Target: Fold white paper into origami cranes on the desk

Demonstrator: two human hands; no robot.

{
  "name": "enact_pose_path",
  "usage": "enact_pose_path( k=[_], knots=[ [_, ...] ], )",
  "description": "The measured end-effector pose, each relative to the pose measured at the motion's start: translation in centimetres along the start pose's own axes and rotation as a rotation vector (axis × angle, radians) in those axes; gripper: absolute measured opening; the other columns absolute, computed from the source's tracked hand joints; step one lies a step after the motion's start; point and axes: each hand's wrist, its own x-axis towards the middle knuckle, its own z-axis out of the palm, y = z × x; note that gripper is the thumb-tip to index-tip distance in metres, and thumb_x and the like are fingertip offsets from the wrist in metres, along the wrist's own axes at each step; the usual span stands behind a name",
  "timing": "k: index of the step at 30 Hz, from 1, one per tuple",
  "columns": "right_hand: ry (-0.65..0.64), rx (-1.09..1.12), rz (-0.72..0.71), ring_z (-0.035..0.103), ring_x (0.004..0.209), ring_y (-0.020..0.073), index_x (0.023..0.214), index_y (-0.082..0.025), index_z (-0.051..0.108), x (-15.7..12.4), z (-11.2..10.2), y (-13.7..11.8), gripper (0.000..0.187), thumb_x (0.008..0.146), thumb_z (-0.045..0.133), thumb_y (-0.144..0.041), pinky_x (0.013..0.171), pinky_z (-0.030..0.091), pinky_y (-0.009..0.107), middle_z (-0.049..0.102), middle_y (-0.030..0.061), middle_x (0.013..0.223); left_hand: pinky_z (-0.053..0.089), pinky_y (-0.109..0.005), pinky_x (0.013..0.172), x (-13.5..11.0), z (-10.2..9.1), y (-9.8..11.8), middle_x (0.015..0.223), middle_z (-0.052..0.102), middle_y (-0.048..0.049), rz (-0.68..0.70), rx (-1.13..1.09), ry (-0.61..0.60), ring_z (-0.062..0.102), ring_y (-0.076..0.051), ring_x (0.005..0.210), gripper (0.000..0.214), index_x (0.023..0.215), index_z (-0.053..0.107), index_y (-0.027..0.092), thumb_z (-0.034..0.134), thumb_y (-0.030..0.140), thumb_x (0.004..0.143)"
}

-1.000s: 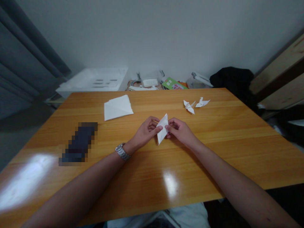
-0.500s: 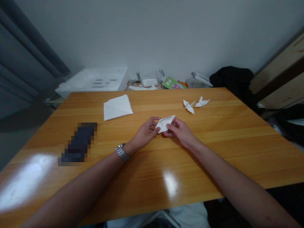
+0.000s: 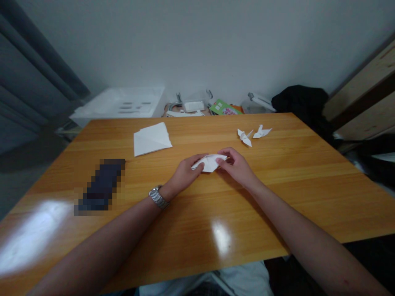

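Observation:
A small folded piece of white paper [image 3: 210, 163] is held between both hands above the middle of the wooden table [image 3: 185, 242]. My left hand [image 3: 187, 172] grips its left end, thumb on the near face and fingers behind. On the opposite end, my right hand [image 3: 237, 165] pinches the paper with its thumb on top; the fingers behind are partly hidden. Two white folded paper birds, one paper bird [image 3: 245, 137] and another paper bird [image 3: 262, 132], lie beyond my right hand. Further left rests a stack of white paper sheets [image 3: 152, 139].
A dark, pixelated flat object [image 3: 101, 185] lies on the table's left side. Past the far edge are a white tray [image 3: 123, 102], a green booklet [image 3: 226, 108], a clear container [image 3: 261, 103] and a black cloth-like heap [image 3: 300, 100] against the wall.
The folded paper has turned from a tilted diamond to a wider, flatter shape with its ends spread. My left hand has shifted slightly left, and my right fingers have moved behind the right end.

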Motion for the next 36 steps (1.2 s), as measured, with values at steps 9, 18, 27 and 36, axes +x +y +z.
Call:
enact_pose_path(
  k=[9,18,27,36],
  knots=[
    [-0.106,-0.376,-0.180,0.064,0.080,0.0189,0.092,-0.020,0.070,-0.4,-0.2,-1.1,0.013,0.090,0.062,-0.031,0.074,0.046,0.030,0.073,0.0037,0.089,0.053,-0.036,0.097,-0.2,0.2,-0.2,0.121,0.074,-0.0083,0.031,0.087,-0.043,0.070,-0.025,0.108,0.035,0.123,0.072,0.017,0.055,0.030,0.095],
    [-0.195,-0.244,-0.153,0.067,0.083,0.0186,0.101,-0.020,0.069,-0.4,0.0,-0.7,0.017,0.093,0.060,-0.032,0.076,0.048,0.030,0.074,0.0037,0.094,0.053,-0.034,0.095,-0.1,0.2,-0.2,0.118,0.074,-0.0083,0.023,0.013,-0.047,0.069,-0.023,0.105,0.033,0.121,0.071,0.017,0.056,0.031,0.096],
    [-0.172,-0.085,-0.109,0.066,0.085,0.0186,0.100,-0.019,0.068,0.0,0.0,-0.4,0.017,0.088,0.063,-0.030,0.078,0.050,0.031,0.073,0.0053,0.095,0.048,-0.020,0.058,-0.1,0.0,-0.4,0.089,0.066,-0.0023,-0.013,-0.218,-0.085,0.058,-0.010,0.066,0.031,0.124,0.062,0.020,0.058,0.030,0.095],
    [-0.201,0.011,-0.092,0.065,0.082,0.0170,0.105,-0.019,0.067,-0.1,-0.1,-0.4,0.021,0.088,0.066,-0.032,0.072,0.051,0.029,0.072,0.0052,0.098,0.049,-0.019,0.058,0.0,-0.2,-0.4,0.097,0.065,-0.0042,0.008,-0.312,-0.086,0.058,-0.009,0.067,0.024,0.117,0.062,0.018,0.056,0.032,0.098]
  ],
)
